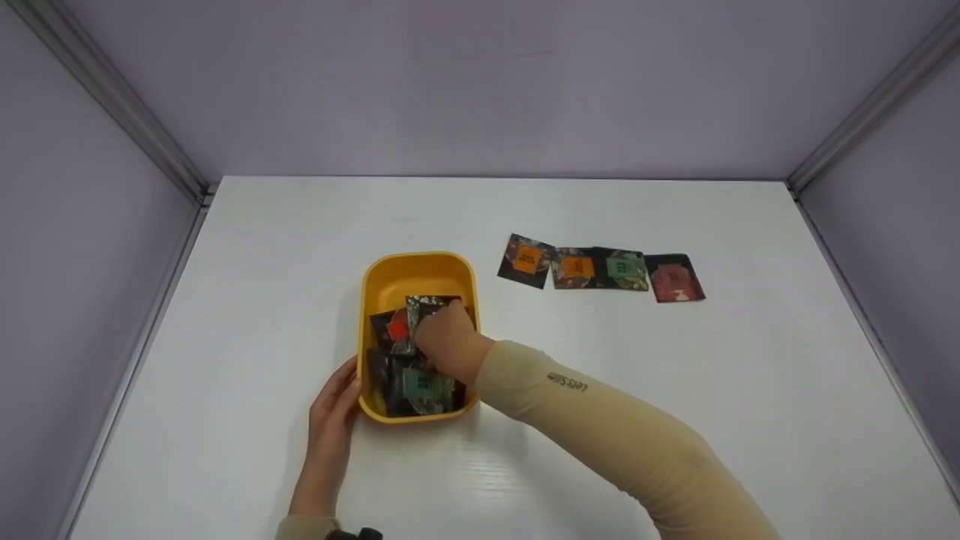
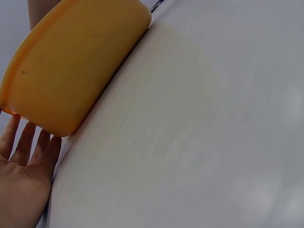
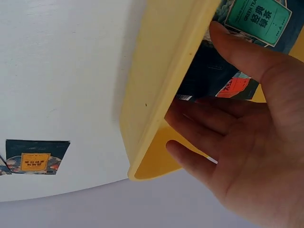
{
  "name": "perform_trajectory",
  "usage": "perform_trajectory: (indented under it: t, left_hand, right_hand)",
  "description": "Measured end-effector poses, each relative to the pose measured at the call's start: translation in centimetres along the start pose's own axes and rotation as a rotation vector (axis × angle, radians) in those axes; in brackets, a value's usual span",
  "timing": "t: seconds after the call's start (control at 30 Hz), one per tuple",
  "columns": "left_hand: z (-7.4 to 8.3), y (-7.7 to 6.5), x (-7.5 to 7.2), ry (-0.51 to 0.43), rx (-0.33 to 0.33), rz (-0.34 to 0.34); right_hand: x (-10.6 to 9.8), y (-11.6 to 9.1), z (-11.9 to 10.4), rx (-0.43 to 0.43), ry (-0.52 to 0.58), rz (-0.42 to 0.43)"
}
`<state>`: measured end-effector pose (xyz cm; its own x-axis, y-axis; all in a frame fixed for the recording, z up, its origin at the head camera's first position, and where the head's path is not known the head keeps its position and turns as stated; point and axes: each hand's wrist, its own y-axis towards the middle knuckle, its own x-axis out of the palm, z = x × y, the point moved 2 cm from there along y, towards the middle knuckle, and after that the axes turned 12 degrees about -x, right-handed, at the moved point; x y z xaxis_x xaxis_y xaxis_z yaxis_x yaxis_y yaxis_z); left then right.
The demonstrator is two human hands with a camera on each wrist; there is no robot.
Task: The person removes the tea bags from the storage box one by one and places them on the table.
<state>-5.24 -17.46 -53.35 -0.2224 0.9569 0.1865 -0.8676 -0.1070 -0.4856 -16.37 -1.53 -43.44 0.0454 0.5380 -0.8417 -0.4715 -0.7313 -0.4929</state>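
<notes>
The right hand [image 1: 452, 341] reaches over the right-hand rim into a yellow plastic bin [image 1: 414, 271]; in the right wrist view its thumb [image 3: 242, 50] lies nearly straight along a sachet labelled "GREEN TEA" [image 3: 259, 18], while the other fingers bend loosely, set well apart from the thumb; a red-labelled sachet [image 3: 233, 87] shows in the gap between thumb and fingers; some fingertips are hidden behind the bin wall, so I cannot tell whether they pinch a sachet; a silver-edged sachet [image 1: 424, 304] stands out just beyond the knuckles, partly covered by the hand.

The left hand [image 1: 332, 405] touches the near left corner of the bin from outside, fingers extended and slightly spread, gripping nothing.

On the white table [image 1: 262, 300], to the right of the bin, four sachets lie flat in a row; two orange-labelled sachets [image 1: 526, 260] come first, then a green-labelled sachet [image 1: 624, 268], then a pink-labelled sachet [image 1: 675, 278] at the right end.
</notes>
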Motion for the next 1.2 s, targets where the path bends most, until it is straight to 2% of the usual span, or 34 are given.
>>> perform_trajectory:
  t: [0.13,0.53,0.93,1.2]
  left_hand:
    - [0.1,0.0,0.0,0.007,-0.004,0.004]
    - [-0.2,-0.1,-0.1,0.007,-0.007,-0.015]
    - [-0.1,0.1,0.0,-0.003,-0.014,-0.001]
    - [0.0,0.1,0.0,0.008,-0.015,-0.003]
  right_hand:
    - [0.2,0.1,0.1,-0.004,-0.018,0.026]
    - [-0.3,-0.4,0.3,-0.019,0.026,0.118]
    - [-0.9,-1.5,2.3,0.057,-0.011,0.345]
    - [-0.7,-2.8,3.3,0.012,0.048,0.445]
